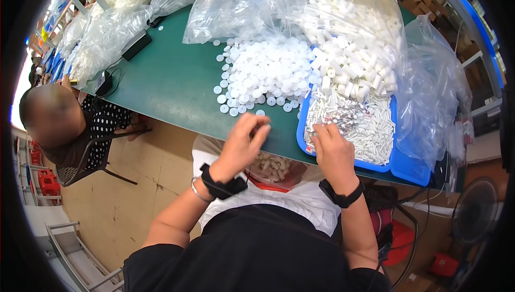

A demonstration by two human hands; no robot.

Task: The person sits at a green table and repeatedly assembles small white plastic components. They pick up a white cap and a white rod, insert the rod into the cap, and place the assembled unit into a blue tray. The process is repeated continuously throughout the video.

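My left hand (241, 147) hovers over the table's front edge with fingers bent toward the thumb in a pinch; what is between them, if anything, is too small to tell. Just beyond its fingertips lie loose translucent white discs (260, 113), at the near side of a large pile of discs (268, 69). Over the near left part of a blue tray (301, 126), my right hand (333, 150) has its fingertips drawn together; whatever they grip cannot be made out. Many thin white sticks (375, 136) fill the tray, with some darker metallic pieces (346, 117) among them.
White foam-like cylinders (354, 69) spill from a clear bag (365, 2) behind the tray. More plastic bags (241, 8) line the green table's (166, 77) far side. A person (64, 126) sits at the left. A bag of pale pieces (268, 167) rests below the table edge. A fan (475, 209) stands right.
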